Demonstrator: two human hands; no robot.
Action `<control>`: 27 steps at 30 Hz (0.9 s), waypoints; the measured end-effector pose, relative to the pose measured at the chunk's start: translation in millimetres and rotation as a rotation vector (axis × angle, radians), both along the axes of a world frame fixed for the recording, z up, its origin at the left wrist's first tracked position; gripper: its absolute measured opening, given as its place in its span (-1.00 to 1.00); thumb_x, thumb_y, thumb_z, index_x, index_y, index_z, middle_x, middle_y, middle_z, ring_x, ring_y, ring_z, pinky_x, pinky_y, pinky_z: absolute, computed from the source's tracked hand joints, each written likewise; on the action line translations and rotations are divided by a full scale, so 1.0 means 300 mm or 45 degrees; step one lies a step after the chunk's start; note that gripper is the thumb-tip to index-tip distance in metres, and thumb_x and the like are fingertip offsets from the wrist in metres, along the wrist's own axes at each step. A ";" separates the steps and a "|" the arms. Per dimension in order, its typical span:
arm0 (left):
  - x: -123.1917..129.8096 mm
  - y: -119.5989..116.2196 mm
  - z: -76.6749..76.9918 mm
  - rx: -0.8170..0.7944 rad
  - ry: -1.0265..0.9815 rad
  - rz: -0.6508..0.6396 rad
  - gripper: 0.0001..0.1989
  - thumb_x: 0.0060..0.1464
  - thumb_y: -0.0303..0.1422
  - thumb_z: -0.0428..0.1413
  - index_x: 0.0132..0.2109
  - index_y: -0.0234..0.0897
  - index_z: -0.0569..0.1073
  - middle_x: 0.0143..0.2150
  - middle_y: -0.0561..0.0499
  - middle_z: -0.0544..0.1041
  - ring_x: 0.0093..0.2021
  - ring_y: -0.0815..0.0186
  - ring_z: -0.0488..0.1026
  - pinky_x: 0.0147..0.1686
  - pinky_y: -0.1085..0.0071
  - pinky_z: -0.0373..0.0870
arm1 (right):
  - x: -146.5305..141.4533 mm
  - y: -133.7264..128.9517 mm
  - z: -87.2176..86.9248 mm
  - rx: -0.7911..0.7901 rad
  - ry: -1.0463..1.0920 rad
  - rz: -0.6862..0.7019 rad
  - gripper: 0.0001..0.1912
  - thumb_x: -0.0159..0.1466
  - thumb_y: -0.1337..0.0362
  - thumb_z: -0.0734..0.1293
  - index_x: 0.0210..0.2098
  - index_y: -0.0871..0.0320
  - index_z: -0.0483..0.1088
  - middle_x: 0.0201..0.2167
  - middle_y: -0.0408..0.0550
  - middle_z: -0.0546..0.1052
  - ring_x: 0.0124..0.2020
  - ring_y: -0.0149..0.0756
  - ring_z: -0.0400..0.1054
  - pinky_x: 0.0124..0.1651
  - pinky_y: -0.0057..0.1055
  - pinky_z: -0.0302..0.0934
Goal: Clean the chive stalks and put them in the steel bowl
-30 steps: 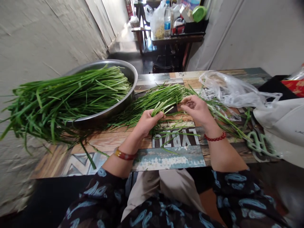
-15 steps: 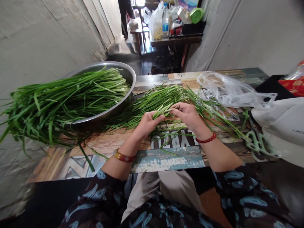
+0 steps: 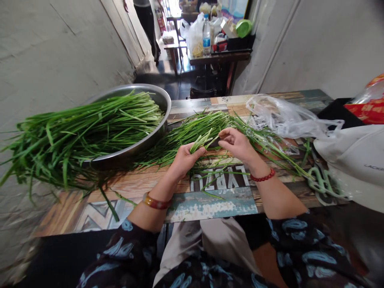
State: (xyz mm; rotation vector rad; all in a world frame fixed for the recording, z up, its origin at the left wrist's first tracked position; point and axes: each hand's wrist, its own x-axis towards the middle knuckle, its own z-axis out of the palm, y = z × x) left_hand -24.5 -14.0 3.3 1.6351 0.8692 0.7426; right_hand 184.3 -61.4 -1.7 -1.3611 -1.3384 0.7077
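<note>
Green stalks (image 3: pixel 201 143) show pale ends in left hand (image 3: pixel 187 157).

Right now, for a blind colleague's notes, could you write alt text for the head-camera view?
The left hand holds a small bunch of green stalks over a wood-patterned table, the right hand close to its pale ends. Behind lies a loose pile; left, a metal bowl of long greens; right, a plastic bag.

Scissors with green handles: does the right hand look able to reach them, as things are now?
Probably yes. The green handles lie mostly uncovered, on the same side as the right hand. Loose stems and the white item only crowd them a little.
</note>
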 end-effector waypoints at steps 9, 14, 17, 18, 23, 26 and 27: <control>0.006 -0.002 0.013 0.635 0.223 -0.006 -0.71 0.14 -0.31 0.11 -0.53 -0.29 0.38 -0.53 0.09 0.26 -0.45 0.38 0.22 -0.38 0.44 0.12 | -0.072 -0.012 0.012 -0.091 0.040 0.097 -0.73 0.07 0.08 0.45 -0.39 0.18 0.52 -0.54 -0.15 0.49 -0.55 -0.44 0.25 -0.49 -0.47 0.09; 0.006 -0.001 0.013 0.672 0.267 0.002 -0.75 0.15 -0.34 0.10 -0.49 -0.28 0.42 -0.54 0.08 0.26 -0.46 0.37 0.22 -0.40 0.44 0.12 | -0.098 -0.004 0.001 -0.053 0.172 0.015 -0.80 0.05 0.18 0.43 -0.37 0.17 0.50 -0.50 -0.15 0.50 -0.51 -0.43 0.30 -0.44 -0.47 0.16; 0.006 0.001 0.010 0.687 0.250 -0.005 -0.71 0.17 -0.32 0.09 -0.52 -0.28 0.38 -0.54 0.09 0.25 -0.46 0.38 0.21 -0.40 0.44 0.12 | -0.113 -0.001 -0.004 -0.032 0.276 -0.009 -0.85 0.03 0.24 0.41 -0.40 0.16 0.48 -0.52 -0.19 0.48 -0.49 -0.44 0.29 -0.41 -0.47 0.17; 0.006 0.001 0.009 0.696 0.250 -0.003 -0.69 0.17 -0.32 0.09 -0.53 -0.28 0.36 -0.54 0.09 0.25 -0.46 0.38 0.21 -0.40 0.44 0.12 | -0.114 0.000 -0.003 -0.020 0.340 -0.013 -0.87 0.03 0.26 0.41 -0.41 0.16 0.48 -0.52 -0.20 0.47 -0.49 -0.45 0.28 -0.40 -0.48 0.16; 0.003 0.005 0.000 0.742 0.295 0.025 -0.66 0.16 -0.35 0.09 -0.57 -0.27 0.28 -0.56 0.11 0.21 -0.46 0.38 0.21 -0.41 0.43 0.10 | -0.068 0.005 0.015 0.070 0.741 -0.126 -0.85 0.10 0.20 0.42 -0.42 0.13 0.41 -0.58 -0.27 0.37 -0.54 -0.51 0.19 -0.44 -0.52 0.10; 0.002 0.006 -0.001 0.757 0.271 0.019 -0.64 0.17 -0.34 0.08 -0.58 -0.26 0.23 -0.56 0.10 0.20 -0.47 0.38 0.20 -0.42 0.43 0.09 | -0.019 0.001 0.027 0.115 0.698 -0.198 -0.75 0.11 0.09 0.44 -0.41 0.12 0.41 -0.59 -0.26 0.35 -0.55 -0.50 0.17 -0.46 -0.52 0.11; 0.002 0.005 0.001 0.761 0.257 0.021 -0.64 0.17 -0.34 0.08 -0.58 -0.26 0.23 -0.56 0.10 0.20 -0.47 0.38 0.19 -0.42 0.43 0.09 | -0.006 -0.001 0.028 0.123 0.610 -0.209 -0.74 0.13 0.06 0.44 -0.42 0.13 0.42 -0.57 -0.24 0.37 -0.54 -0.49 0.20 -0.45 -0.51 0.13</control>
